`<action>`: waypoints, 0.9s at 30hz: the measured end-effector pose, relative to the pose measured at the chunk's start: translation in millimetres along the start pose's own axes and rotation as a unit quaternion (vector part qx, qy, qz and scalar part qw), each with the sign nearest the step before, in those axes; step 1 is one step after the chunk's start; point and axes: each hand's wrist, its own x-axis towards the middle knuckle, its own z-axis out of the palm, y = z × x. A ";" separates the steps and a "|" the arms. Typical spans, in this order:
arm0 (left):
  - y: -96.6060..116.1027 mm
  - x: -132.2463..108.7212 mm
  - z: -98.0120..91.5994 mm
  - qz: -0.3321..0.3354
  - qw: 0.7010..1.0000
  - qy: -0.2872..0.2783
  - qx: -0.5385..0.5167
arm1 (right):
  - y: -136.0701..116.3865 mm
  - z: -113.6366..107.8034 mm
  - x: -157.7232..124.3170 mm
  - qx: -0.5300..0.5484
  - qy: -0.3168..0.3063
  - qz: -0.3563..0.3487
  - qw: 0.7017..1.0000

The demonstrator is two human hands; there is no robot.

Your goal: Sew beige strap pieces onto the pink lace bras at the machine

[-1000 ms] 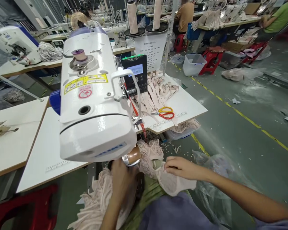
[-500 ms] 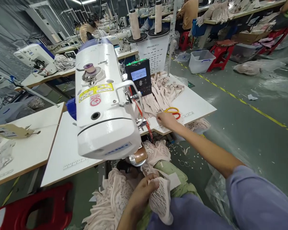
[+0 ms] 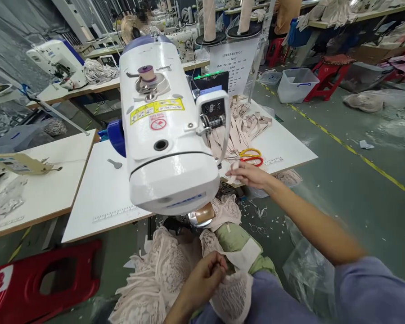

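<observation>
Two hands work apart: left hand (image 3: 207, 274) is closed on lace (image 3: 234, 294) over the lap; right hand (image 3: 253, 174) pinches a strip (image 3: 234, 167) near scissors (image 3: 248, 155) on the table (image 3: 283, 144).

Just beyond my right grip (image 3: 253, 174) I see yellow-and-red scissors (image 3: 250, 156) lying on the white surface (image 3: 104, 193). A white sewing machine (image 3: 165, 135) stands up and left of that grip, with its black control panel (image 3: 211, 83) behind it. Well left of my left grip (image 3: 205, 275) a red stool (image 3: 43, 281) sits on the floor. Far right of both grips a yellow line (image 3: 351, 150) crosses the floor, with a white bin (image 3: 297, 83) farther back.
</observation>
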 end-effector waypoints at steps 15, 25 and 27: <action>21.4 -16.0 -8.1 0.345 0.904 0.251 0.037 | 63.7 64.2 -161.3 0.583 -0.015 0.273 0.765; 29.6 -31.1 -12.3 0.488 0.832 0.183 0.188 | 53.3 83.3 -132.2 0.303 -0.297 0.168 0.890; 31.5 -32.0 -13.1 0.489 0.824 0.193 0.211 | 46.1 90.8 -126.6 0.304 -0.361 0.160 0.867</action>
